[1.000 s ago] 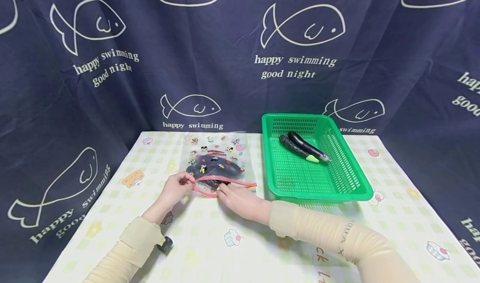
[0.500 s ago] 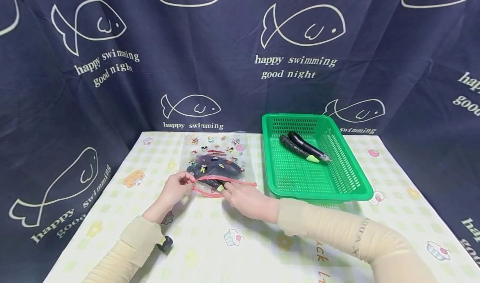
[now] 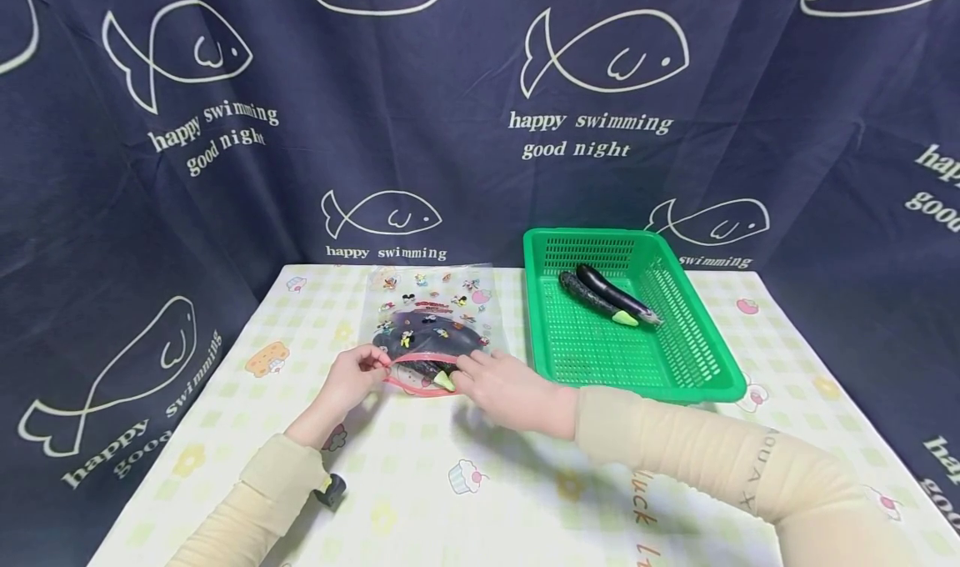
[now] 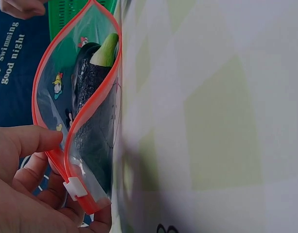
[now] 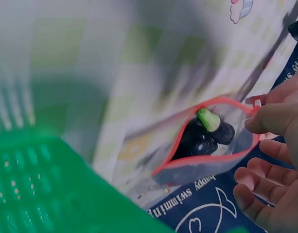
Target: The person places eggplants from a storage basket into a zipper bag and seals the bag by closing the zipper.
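Observation:
A clear zip bag (image 3: 427,288) with cartoon prints and a red zip edge lies on the table, its mouth parted towards me. My left hand (image 3: 360,375) pinches the red edge at the left end, beside the white slider (image 4: 75,188). Inside are smooth dark eggplants (image 5: 195,141) and a dark, bumpy vegetable (image 4: 90,80) with a pale green end (image 3: 444,380) at the mouth. My right hand (image 3: 506,392) is over the bag's right end; in the right wrist view its fingers are loosely bent with nothing in them, apart from the bag.
Right of the bag stands a green perforated basket (image 3: 551,375). In it lie a smooth eggplant (image 3: 611,292) and a dark bumpy vegetable (image 3: 588,294) with a green end. A patterned cloth covers the table (image 3: 420,500); a dark blue curtain (image 3: 480,167) hangs behind.
My right hand has drawn back to the right from the bag's mouth and let go of the bumpy vegetable, baring its green end. The left hand stays put.

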The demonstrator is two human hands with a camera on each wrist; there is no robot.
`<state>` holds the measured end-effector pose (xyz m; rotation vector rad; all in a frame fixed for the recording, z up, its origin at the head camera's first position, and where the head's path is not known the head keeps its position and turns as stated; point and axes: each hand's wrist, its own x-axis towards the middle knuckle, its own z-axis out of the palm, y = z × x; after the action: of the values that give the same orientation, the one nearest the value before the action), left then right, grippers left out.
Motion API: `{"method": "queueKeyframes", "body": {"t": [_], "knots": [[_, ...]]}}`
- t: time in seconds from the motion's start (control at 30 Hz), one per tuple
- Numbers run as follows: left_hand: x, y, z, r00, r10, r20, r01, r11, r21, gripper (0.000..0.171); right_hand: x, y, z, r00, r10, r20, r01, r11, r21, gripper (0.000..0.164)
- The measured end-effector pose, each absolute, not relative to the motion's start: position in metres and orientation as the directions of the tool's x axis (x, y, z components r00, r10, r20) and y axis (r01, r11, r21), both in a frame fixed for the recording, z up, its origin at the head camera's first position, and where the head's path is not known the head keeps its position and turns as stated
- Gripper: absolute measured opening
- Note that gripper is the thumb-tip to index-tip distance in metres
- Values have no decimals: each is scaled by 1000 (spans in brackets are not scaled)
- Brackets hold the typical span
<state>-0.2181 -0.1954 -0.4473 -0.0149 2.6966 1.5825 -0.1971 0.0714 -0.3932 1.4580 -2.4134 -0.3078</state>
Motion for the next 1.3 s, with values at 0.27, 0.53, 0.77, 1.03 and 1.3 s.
{"method": "queueKeyframes", "body": {"t": [0.27, 0.53, 0.77, 1.03, 1.3], "knots": [[-219, -196, -447, -1000, -3, -19, -19, 498, 867, 11, -200, 80, -373, -486, -866, 116, -806, 495, 324, 39], [-220, -196, -449, -1000, -12, -23, -26, 504, 863, 11, -209, 92, -359, -471, -866, 170, -804, 500, 321, 30], [-220, -197, -450, -1000, -17, -15, -22, 508, 861, 11, -218, 104, -346, -493, -855, 163, -792, 518, 324, 37], [-220, -197, -452, -999, -25, -26, -36, 516, 856, 11, -231, 121, -338, -530, -835, 150, -776, 548, 313, 41], [-221, -199, -455, -1000, -18, -17, -24, 506, 862, 9, -247, 141, -328, -530, -834, 157, -764, 549, 340, 37]]}}
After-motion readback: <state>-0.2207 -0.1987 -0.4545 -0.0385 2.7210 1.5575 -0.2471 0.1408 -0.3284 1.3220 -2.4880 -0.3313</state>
